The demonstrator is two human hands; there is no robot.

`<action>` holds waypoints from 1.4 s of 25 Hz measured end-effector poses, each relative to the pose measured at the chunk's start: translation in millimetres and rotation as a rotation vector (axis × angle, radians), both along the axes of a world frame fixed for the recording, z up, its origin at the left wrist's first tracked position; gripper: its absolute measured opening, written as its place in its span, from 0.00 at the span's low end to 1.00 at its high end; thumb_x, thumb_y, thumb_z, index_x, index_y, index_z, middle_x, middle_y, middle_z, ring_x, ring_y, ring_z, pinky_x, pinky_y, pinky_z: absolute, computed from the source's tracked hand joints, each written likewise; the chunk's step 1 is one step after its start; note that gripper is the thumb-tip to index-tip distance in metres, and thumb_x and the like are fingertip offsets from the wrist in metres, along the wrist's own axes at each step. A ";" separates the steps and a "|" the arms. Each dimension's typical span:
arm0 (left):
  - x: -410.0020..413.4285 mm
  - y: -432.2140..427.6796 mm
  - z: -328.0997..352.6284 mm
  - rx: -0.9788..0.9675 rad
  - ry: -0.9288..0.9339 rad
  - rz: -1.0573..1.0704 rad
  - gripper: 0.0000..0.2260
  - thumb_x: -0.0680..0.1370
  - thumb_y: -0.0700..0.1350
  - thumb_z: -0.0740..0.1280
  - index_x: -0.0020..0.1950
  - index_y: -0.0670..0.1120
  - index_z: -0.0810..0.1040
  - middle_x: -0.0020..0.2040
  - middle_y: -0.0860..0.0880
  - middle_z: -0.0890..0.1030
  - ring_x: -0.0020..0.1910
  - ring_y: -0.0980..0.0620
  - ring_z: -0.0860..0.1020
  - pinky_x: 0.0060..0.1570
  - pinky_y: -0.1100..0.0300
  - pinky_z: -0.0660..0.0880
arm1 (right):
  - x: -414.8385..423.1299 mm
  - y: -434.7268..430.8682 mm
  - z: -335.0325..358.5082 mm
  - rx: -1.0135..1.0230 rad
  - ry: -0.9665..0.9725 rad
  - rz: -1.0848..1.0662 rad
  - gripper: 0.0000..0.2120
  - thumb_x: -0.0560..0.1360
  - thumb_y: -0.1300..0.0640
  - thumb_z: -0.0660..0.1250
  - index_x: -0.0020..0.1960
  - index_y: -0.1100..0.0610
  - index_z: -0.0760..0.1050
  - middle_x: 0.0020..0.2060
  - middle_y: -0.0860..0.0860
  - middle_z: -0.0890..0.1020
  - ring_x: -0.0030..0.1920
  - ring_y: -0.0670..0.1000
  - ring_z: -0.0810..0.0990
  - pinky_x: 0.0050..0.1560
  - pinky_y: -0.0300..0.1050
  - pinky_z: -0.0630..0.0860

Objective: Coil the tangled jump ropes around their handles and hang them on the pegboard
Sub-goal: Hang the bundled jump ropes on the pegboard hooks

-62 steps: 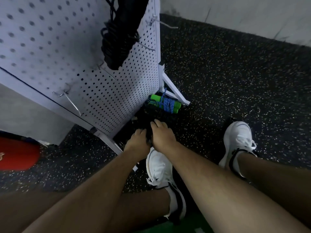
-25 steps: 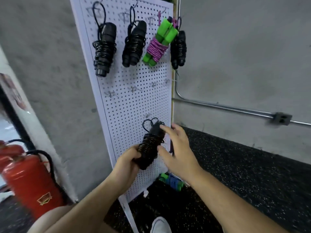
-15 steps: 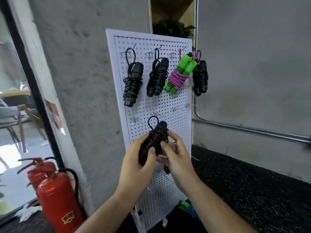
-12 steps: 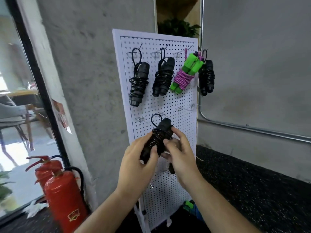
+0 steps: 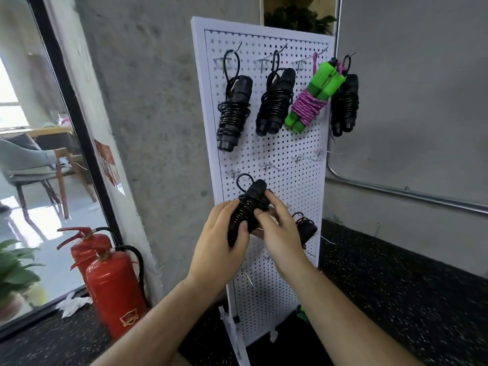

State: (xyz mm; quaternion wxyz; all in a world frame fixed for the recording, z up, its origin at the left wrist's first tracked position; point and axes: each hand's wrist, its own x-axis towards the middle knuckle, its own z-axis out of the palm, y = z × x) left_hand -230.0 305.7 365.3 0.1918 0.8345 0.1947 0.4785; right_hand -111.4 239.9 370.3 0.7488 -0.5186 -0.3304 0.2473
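One coiled rope [image 5: 247, 207] is gripped by fingers [image 5: 224, 210] of the left hand [image 5: 219, 249] and right hand [image 5: 281, 239]; four hung ropes [image 5: 233, 114] are carried by one pegboard [image 5: 293, 143].

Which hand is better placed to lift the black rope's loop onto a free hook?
Probably the left hand: it wraps the coiled black rope, whose loop sits near a free hook. The right hand only pinches it.
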 end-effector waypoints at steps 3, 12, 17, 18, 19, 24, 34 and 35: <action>3.2 14.3 -5.9 0.002 0.045 0.008 0.20 0.82 0.44 0.64 0.74 0.51 0.70 0.64 0.62 0.71 0.61 0.66 0.73 0.57 0.69 0.74 | 3.7 11.8 -3.3 -0.032 -0.066 -0.005 0.24 0.80 0.57 0.67 0.73 0.40 0.69 0.57 0.37 0.78 0.54 0.42 0.83 0.60 0.50 0.80; 4.5 35.3 -57.5 0.111 0.262 0.098 0.28 0.82 0.47 0.65 0.81 0.44 0.60 0.77 0.51 0.66 0.76 0.54 0.63 0.75 0.62 0.60 | 18.0 17.4 -43.5 -0.027 -0.467 -0.081 0.25 0.81 0.62 0.65 0.74 0.41 0.69 0.70 0.39 0.68 0.65 0.38 0.74 0.59 0.29 0.73; 5.2 23.0 -97.9 0.138 0.314 0.112 0.32 0.82 0.48 0.64 0.83 0.46 0.53 0.83 0.51 0.50 0.80 0.58 0.48 0.73 0.66 0.45 | 24.8 -1.0 -84.4 -0.187 -0.688 -0.090 0.24 0.83 0.55 0.62 0.76 0.40 0.65 0.75 0.42 0.63 0.73 0.40 0.66 0.69 0.43 0.72; 5.7 17.7 -112.2 0.129 0.327 0.123 0.32 0.81 0.47 0.65 0.82 0.44 0.55 0.83 0.48 0.52 0.80 0.54 0.51 0.75 0.62 0.47 | 25.6 -6.4 -97.3 -0.241 -0.747 -0.107 0.24 0.83 0.54 0.61 0.77 0.41 0.64 0.75 0.42 0.63 0.74 0.42 0.66 0.70 0.46 0.71; 6.1 12.0 -129.4 0.110 0.350 0.117 0.31 0.81 0.46 0.66 0.81 0.43 0.58 0.82 0.45 0.56 0.80 0.49 0.54 0.75 0.57 0.51 | 26.2 -12.7 -111.6 -0.302 -0.803 -0.118 0.23 0.83 0.54 0.60 0.77 0.43 0.63 0.74 0.43 0.64 0.73 0.43 0.66 0.70 0.47 0.71; 18.2 -3.4 -213.0 0.040 0.588 -0.027 0.30 0.80 0.48 0.65 0.80 0.43 0.61 0.78 0.45 0.65 0.78 0.45 0.62 0.75 0.48 0.61 | 35.1 -44.3 -204.7 -0.745 -1.160 0.002 0.25 0.81 0.53 0.58 0.78 0.49 0.62 0.70 0.48 0.69 0.67 0.53 0.72 0.62 0.53 0.76; 88.0 -12.8 -377.4 -0.195 1.094 -0.190 0.27 0.84 0.54 0.54 0.82 0.49 0.54 0.81 0.50 0.58 0.79 0.49 0.57 0.75 0.51 0.56 | 74.0 -54.0 -376.9 -1.294 -1.093 0.266 0.27 0.81 0.48 0.59 0.78 0.50 0.58 0.68 0.54 0.68 0.65 0.60 0.69 0.60 0.55 0.72; 95.1 -11.3 -388.6 -0.218 1.108 -0.187 0.27 0.84 0.54 0.54 0.82 0.49 0.54 0.81 0.50 0.59 0.79 0.49 0.58 0.75 0.51 0.57 | 78.4 -49.9 -388.6 -1.314 -1.094 0.241 0.27 0.80 0.49 0.60 0.78 0.51 0.58 0.70 0.55 0.67 0.66 0.60 0.68 0.61 0.55 0.71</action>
